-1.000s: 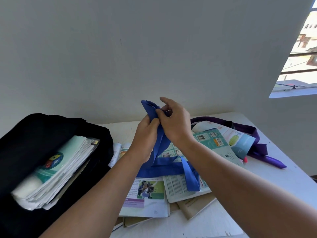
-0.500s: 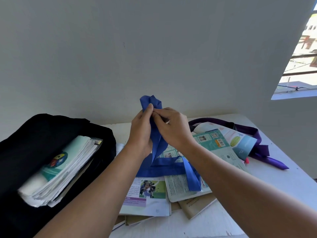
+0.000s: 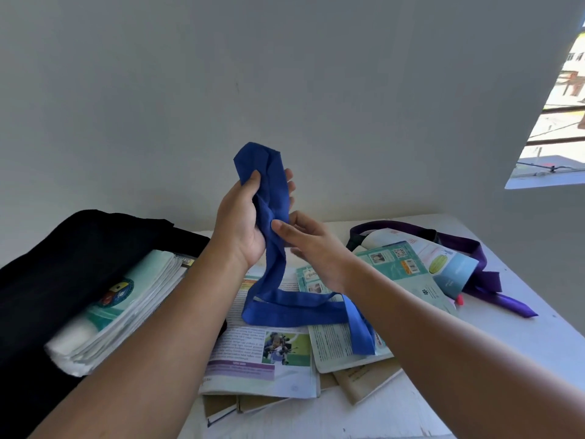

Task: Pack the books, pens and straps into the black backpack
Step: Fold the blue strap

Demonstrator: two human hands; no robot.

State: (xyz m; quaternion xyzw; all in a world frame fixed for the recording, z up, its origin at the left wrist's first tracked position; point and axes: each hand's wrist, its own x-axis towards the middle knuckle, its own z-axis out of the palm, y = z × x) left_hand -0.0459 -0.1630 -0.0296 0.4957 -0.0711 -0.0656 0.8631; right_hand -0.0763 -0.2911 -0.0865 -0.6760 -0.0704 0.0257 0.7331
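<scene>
My left hand [image 3: 243, 223] grips the folded top of a blue strap [image 3: 269, 191], raised above the table. My right hand [image 3: 311, 245] pinches the same strap just below, between thumb and fingers. The strap's long tail hangs down and lies looped over the loose books [image 3: 262, 353]. The black backpack [image 3: 47, 264] lies open at the left with a stack of books [image 3: 126, 299] inside. A purple strap [image 3: 474, 251] lies at the right, curled around a light-blue book [image 3: 443, 264]. Something red [image 3: 459, 300], perhaps a pen, peeks out beside it.
The white table [image 3: 522, 359] stands against a white wall. A window opening [image 3: 554, 122] is at the upper right. Several books overlap in a heap near the table's front edge, some brown covers [image 3: 364, 381] under the printed ones.
My left hand has lifted the strap's folded end higher. My right hand has slid down the strap and now pinches it lower. More of the tail hangs off the books.
</scene>
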